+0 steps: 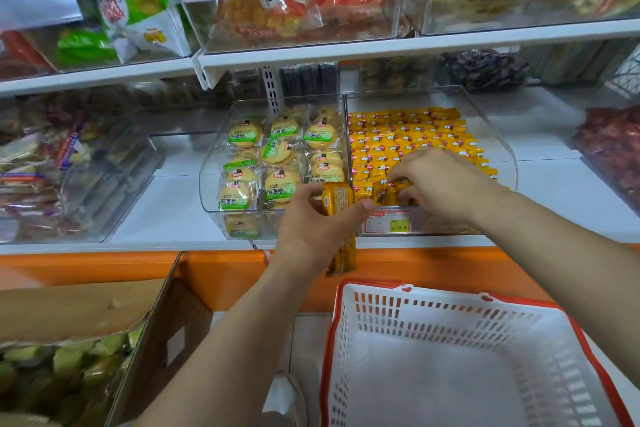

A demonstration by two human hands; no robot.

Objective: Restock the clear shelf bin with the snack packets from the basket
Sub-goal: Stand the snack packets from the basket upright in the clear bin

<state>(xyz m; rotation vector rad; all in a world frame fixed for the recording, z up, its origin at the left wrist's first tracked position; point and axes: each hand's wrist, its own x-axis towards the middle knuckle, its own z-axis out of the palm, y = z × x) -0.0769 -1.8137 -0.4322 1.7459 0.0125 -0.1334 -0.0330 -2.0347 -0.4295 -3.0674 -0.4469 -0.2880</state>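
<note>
A clear shelf bin (498,135) on the middle shelf holds rows of small yellow snack packets (408,139). My left hand (311,222) grips a stack of yellow packets (341,229) upright in front of the bin's left front corner. My right hand (440,180) reaches into the front of the bin, fingers curled on several yellow packets (391,189) there. The white basket (363,350) with a red rim stands below on the floor, and its visible inside shows no packets.
A second clear bin (211,180) of round biscuit packs sits just left of the yellow one. An open cardboard box (166,333) of green-yellow packs is at lower left. Other bins line the upper shelf (381,45). An orange shelf base (221,274) runs below.
</note>
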